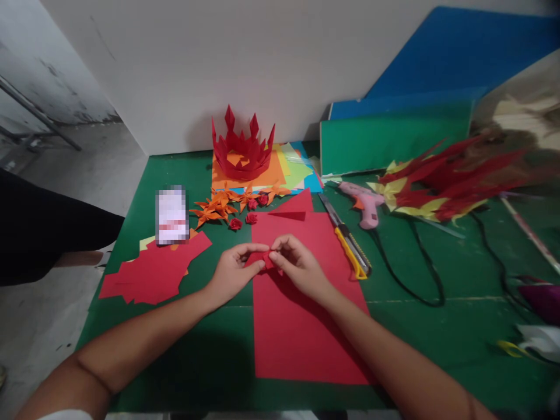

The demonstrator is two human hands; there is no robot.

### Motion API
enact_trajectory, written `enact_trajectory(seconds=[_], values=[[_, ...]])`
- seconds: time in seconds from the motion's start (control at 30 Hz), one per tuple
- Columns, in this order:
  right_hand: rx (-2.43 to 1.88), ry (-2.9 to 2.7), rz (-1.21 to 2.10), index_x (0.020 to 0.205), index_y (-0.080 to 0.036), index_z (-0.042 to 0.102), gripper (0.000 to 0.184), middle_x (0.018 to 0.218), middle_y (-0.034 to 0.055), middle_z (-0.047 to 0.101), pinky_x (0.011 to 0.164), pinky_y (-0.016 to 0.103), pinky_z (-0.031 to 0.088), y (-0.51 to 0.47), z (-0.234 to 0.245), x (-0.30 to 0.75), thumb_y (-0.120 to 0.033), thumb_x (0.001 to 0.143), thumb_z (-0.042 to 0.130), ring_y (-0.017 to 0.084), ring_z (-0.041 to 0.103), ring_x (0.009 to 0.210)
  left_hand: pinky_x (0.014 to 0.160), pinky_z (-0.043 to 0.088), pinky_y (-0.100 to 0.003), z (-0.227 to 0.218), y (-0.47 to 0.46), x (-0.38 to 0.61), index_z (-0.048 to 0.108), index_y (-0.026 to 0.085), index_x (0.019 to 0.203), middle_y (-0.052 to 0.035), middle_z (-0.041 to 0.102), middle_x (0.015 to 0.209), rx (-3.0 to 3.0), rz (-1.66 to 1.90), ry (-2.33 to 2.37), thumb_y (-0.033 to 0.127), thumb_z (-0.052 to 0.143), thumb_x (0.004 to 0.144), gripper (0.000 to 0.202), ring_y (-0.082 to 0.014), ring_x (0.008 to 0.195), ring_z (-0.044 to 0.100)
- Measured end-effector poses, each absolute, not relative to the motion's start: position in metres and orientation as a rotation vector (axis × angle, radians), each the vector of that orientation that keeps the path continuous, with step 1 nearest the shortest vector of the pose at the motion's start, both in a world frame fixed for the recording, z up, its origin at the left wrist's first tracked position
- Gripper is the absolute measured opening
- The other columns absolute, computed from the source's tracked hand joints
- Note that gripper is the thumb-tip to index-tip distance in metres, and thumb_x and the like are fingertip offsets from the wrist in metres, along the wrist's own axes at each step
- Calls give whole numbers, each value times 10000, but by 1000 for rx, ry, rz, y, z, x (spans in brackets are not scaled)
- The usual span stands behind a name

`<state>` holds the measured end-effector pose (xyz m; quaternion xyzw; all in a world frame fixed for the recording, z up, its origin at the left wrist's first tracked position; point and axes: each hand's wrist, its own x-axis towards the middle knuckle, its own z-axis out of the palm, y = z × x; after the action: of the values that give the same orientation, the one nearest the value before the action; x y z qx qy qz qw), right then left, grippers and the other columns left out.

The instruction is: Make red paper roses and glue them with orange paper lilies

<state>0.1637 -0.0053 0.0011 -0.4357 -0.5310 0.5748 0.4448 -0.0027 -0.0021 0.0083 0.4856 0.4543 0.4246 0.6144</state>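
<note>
Over the upper part of a large red paper sheet (306,338), my left hand (236,268) and my right hand (300,265) meet around a small folded red paper piece (270,262). Both hands pinch it between thumb and fingers, hiding much of it. A narrow red paper triangle (289,216) lies just beyond my fingers. Small red paper roses (235,224) and orange paper flowers (219,204) sit beyond my left hand. To the right of the sheet is a yellow-handled utility knife (350,251).
A red paper crown (242,157) stands on coloured sheets at the back. A pink glue gun (365,201) with a black cord lies right, near red and yellow paper flames (450,181). Red scraps (153,274) and a blurred-out rectangle (171,214) are left. A person's dark clothing (48,227) shows beside the table.
</note>
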Motion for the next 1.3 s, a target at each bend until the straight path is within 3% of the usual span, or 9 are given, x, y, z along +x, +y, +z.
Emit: enact_trajectory(seconds=[0.3,0.73,0.97,1.3], values=[[-1070,-1260,1475,894,-233,513,251,761,-35,486,519,226,387,-6,0,163,-397,790,672,88,456,608,935,486,-362,5,-2,-2,685,172,928,-84,726,1014,1139,1001,983,220,737,674,263,-210,1011,650],[-1086,-1333,1383,911,-232,500,186,789,-22,472,519,220,404,-7,-3,161,-360,836,612,100,464,640,923,479,-359,5,-5,-3,696,189,963,-90,699,1029,1385,1050,1033,191,685,739,225,-203,1000,633],[-1107,-1354,1260,925,-245,457,176,818,-20,469,504,218,409,-10,-2,158,-308,840,598,98,461,622,912,491,-356,9,-6,-2,705,190,918,-80,710,992,1307,1077,1035,217,726,701,220,-200,966,644],[-1134,-1332,1118,927,-253,454,224,789,-15,472,510,232,443,-17,1,154,-277,809,642,122,487,662,669,514,-245,14,-4,-1,629,159,759,-4,633,759,982,1020,992,299,803,615,265,-114,708,598]])
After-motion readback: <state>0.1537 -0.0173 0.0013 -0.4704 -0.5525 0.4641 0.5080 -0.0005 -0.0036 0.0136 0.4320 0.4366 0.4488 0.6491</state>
